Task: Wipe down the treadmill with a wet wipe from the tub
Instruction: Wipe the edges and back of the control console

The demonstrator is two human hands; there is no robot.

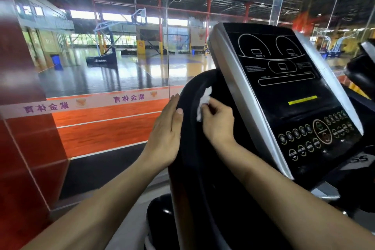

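Observation:
The treadmill's black console [284, 91] with a silver frame and round buttons fills the right side. Left of it curves a black handlebar [194, 158]. My right hand [217, 124] pinches a crumpled white wet wipe [204, 101] against the inner face of that handlebar. My left hand [167, 136] lies flat, fingers together, on the handlebar's outer left edge. The tub is not in sight.
A glass wall [121, 57] with a white lettered band stands just left of and behind the treadmill, and a basketball court lies beyond it. A red pillar [22, 128] rises at the far left. Part of another machine [361, 67] shows at the right edge.

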